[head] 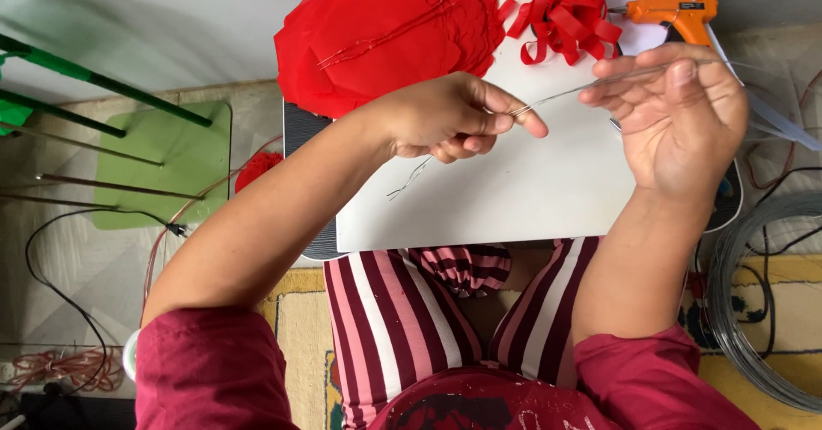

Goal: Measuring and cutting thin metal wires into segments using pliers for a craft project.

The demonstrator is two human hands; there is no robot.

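My left hand (449, 117) pinches one end of a thin silver wire (561, 94) between thumb and forefinger above a white board (514, 199). The wire's short tail (409, 180) hangs below that hand. My right hand (681, 109) holds the other part of the same wire under the thumb, palm facing me. The wire spans the gap between the two hands.
Red paper petals (385, 27) and a bundle of red ribbon strips (565, 6) lie at the board's far side. An orange glue gun (676, 12) rests at the far right. A coil of grey wire (753, 310) lies on the floor right; green sticks (103, 83) and a green sheet (163, 169) left.
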